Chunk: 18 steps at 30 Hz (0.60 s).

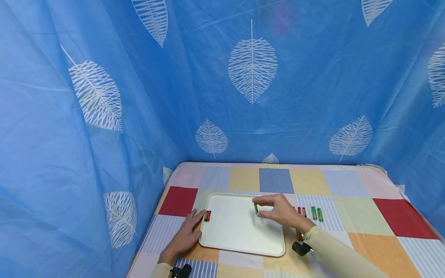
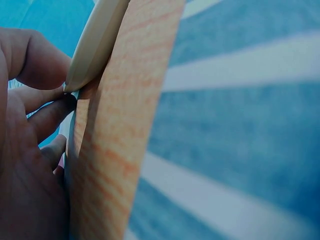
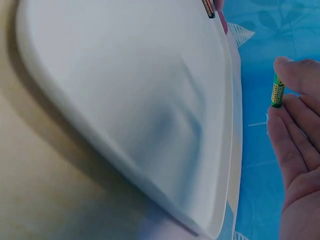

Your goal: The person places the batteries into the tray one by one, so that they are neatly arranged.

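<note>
My right hand [image 1: 283, 210] pinches a small green battery [image 3: 278, 91] by its ends between thumb and fingertip. It holds the battery above the right half of a white tray [image 1: 240, 235], and the hand's shadow falls on the tray. At the tray's left edge my left hand [image 1: 187, 233] rests with fingers extended. Its thumb [image 2: 42, 62] touches the rim, as the left wrist view shows up close. Two red-and-black batteries [image 1: 207, 216] lie side by side inside the tray, right by the left fingertips.
Right of the tray lie several more batteries: two larger green ones [image 1: 317, 214], red ones [image 1: 304, 211] partly behind the right hand, and others by the right wrist [image 1: 299, 234]. A patchwork cloth [image 1: 243, 177] covers the table. Blue leaf-patterned curtains [image 1: 306, 77] hang behind and at the left.
</note>
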Available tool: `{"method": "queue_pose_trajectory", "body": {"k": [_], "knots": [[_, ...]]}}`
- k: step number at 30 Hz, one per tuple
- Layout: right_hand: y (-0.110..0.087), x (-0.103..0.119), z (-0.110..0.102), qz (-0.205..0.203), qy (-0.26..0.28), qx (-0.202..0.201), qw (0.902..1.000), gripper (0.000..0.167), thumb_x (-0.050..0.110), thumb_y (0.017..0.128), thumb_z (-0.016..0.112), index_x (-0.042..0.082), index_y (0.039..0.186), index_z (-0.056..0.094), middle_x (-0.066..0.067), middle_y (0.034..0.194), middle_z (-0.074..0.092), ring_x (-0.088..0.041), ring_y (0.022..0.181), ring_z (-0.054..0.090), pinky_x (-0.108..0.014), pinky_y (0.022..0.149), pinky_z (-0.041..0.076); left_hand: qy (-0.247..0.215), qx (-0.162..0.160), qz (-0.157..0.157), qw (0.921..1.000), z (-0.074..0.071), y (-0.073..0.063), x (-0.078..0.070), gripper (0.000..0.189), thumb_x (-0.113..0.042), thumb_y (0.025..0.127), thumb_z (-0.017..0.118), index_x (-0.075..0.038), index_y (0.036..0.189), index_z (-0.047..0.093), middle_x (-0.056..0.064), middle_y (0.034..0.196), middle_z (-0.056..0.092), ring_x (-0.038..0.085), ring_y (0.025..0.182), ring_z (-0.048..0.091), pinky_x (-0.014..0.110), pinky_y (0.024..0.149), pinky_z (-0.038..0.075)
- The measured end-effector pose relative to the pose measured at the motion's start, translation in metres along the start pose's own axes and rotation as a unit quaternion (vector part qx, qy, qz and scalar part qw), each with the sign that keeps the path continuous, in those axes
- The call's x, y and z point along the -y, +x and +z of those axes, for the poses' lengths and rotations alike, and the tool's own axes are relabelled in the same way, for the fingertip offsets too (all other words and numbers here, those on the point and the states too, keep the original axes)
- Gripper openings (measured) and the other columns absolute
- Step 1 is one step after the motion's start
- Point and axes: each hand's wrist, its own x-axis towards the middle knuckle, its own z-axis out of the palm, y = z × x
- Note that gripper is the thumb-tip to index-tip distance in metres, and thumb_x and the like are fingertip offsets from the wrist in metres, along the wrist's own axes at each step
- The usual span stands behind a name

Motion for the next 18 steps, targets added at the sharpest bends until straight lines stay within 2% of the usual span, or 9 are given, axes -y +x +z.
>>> {"method": "queue_pose_trajectory", "body": {"k": [9,18], "knots": [[0.017,-0.001,0.020,-0.003,0.017,0.006,0.9998,0.045,0.012,0.091,0.088,0.000,0.134,0.076,-0.012,0.131,0.080,-0.037,0.117,0.079,-0.040,0.104,0.063,0.000,0.000,-0.004,1.0000,0.000,0.000,-0.001,0.076,-0.009,0.092,0.066,-0.017,0.166,0.049,0.023,0.177,0.034,0.054,0.166,0.020,0.085,0.125,0.019],[0.031,0.005,0.039,-0.006,0.027,0.012,0.9996,0.044,0.011,0.091,0.088,0.003,0.134,0.077,-0.012,0.130,0.080,-0.036,0.117,0.079,-0.039,0.104,0.064,0.000,0.002,-0.007,1.0000,0.002,0.002,0.001,0.077,-0.009,0.092,0.067,-0.018,0.166,0.049,0.023,0.177,0.033,0.054,0.166,0.019,0.084,0.125,0.018]]}}
